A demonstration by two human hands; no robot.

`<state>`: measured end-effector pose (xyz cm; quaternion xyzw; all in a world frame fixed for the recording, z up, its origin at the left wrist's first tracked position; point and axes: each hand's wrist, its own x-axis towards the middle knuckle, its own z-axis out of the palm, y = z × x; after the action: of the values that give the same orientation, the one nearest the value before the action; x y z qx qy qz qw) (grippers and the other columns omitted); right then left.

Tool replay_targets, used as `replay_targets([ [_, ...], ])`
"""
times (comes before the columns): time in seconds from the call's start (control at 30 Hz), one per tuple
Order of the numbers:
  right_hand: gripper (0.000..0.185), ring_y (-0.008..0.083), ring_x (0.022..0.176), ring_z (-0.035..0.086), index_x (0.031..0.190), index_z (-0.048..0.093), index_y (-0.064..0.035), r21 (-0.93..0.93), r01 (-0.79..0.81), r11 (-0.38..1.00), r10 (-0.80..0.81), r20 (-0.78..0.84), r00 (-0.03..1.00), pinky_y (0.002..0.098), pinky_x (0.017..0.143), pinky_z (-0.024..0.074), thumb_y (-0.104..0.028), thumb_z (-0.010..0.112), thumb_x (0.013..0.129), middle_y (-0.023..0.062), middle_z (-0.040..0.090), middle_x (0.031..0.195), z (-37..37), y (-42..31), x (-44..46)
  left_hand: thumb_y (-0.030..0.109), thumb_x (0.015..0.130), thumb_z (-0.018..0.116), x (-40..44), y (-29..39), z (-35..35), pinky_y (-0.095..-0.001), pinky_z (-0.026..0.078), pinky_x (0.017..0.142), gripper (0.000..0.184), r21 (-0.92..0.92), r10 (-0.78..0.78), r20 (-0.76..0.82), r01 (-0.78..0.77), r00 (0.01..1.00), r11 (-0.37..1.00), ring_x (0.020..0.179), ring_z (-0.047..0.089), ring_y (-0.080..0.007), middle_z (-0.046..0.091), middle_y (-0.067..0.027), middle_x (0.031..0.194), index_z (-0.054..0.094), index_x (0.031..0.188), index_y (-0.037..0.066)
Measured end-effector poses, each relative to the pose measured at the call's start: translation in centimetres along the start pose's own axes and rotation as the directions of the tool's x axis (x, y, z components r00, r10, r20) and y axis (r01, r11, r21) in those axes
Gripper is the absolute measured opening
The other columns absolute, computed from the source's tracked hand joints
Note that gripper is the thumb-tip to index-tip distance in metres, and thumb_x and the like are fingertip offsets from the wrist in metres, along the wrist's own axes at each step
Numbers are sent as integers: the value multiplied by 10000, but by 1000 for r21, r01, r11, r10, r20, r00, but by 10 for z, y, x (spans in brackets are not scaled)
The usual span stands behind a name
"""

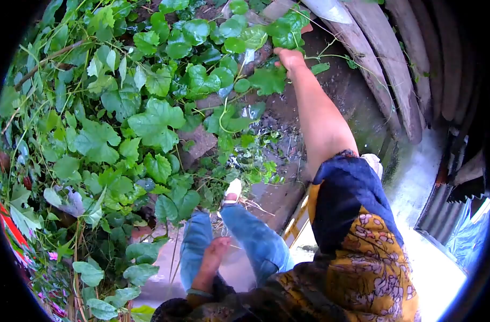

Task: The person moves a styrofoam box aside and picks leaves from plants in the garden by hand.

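Observation:
My right hand (pixel 291 59) is stretched far forward among the leaves, at the edge of the plant bed. Its fingers look bent together beside a vine leaf (pixel 269 80); what they grip, if anything, is hidden. More broad leaves (pixel 286 29) hang just beyond the fingertips. Close to my body, above my knees, my left hand (pixel 217 249) has its fingers curled. A thin pale strand shows by its fingertips, and I cannot make out whether it is held. Green climbing vines (pixel 158 123) fill the left side and the top middle.
Long weathered boards (pixel 373 59) curve along the upper right. Wet dark ground (pixel 277 112) lies between the vines and the boards. My white shoe (pixel 233 189) stands beside low weeds (pixel 255 161). Corrugated metal (pixel 437 214) and blue sheeting (pixel 470 236) are at the right.

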<state>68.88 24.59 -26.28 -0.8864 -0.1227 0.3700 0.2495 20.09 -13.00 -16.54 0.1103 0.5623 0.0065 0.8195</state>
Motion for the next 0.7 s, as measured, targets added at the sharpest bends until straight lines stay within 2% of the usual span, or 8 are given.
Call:
replay_targets([
  [0.07, 302, 136, 568, 535, 982, 582, 13, 57, -69, 996, 55, 232, 971, 278, 512, 423, -237, 656, 830, 115, 614, 889, 2, -1, -23, 243, 904, 549, 0, -1, 1, -285, 447, 849, 273, -26, -8, 2, 8, 1000, 1000, 972, 585, -151, 613, -69, 1094, 576, 1077, 35],
  [0.17, 235, 118, 523, 513, 845, 626, 15, 66, 217, 974, -227, 271, 936, 265, 543, 422, -213, 664, 807, 72, 624, 681, -9, -14, -71, 227, 888, 557, 4, 4, 2, -283, 449, 847, 248, -35, -14, 11, 14, 1000, 999, 972, 590, -153, 617, -65, 1084, 580, 1052, 43],
  [0.23, 209, 111, 533, 519, 771, 624, 5, 158, 535, 830, -504, -199, 841, 256, 557, 426, -194, 624, 834, 71, 632, 656, -21, -8, -45, 213, 876, 559, 3, 9, 3, -283, 451, 846, 234, -51, -30, 3, 30, 1000, 998, 977, 592, -155, 618, -65, 1081, 581, 1042, 49],
  [0.33, 158, 126, 623, 526, 822, 635, 1, 303, 593, 746, -426, -468, 774, 288, 562, 425, -155, 605, 821, 71, 614, 707, -46, -33, -23, 199, 865, 563, 5, 9, 1, -282, 452, 841, 236, -80, -29, 12, 30, 999, 996, 976, 594, -159, 616, -67, 1087, 577, 1049, 51],
  [0.43, 172, 199, 670, 558, 880, 622, 14, 18, 402, 915, -373, -336, 865, 328, 620, 466, -141, 594, 812, 109, 617, 780, -51, -47, 27, 183, 862, 558, 10, 6, 0, -285, 452, 839, 237, -80, -54, 6, 54, 999, 995, 985, 592, -164, 611, -72, 1097, 573, 1056, 47],
  [0.53, 360, 270, 788, 596, 1168, 502, -42, -74, 530, 845, -534, -171, 828, 429, 681, 512, -94, 568, 818, 128, 590, 1042, -34, -13, 134, 182, 872, 542, 11, 5, 0, -285, 453, 833, 239, -57, -54, 3, 54, 999, 997, 993, 587, -168, 611, -75, 1097, 572, 1062, 40],
  [0.67, 388, 276, 875, 609, 1208, 471, -48, 272, 191, 943, -149, -168, 974, 447, 712, 528, -100, 577, 839, 136, 581, 1084, -35, -29, 88, 228, 899, 529, 10, 5, 3, -287, 456, 833, 279, -36, -58, -14, 58, 998, 998, 992, 581, -172, 608, -82, 1097, 566, 1090, 29],
  [0.7, 397, 278, 878, 612, 1210, 472, -46, 265, 270, 926, -246, -121, 962, 447, 713, 531, -101, 591, 835, 141, 582, 1083, -36, -31, 82, 243, 904, 528, 9, 6, 3, -289, 456, 834, 292, -14, -56, -4, 56, 998, 998, 991, 580, -174, 607, -84, 1096, 564, 1097, 27],
])
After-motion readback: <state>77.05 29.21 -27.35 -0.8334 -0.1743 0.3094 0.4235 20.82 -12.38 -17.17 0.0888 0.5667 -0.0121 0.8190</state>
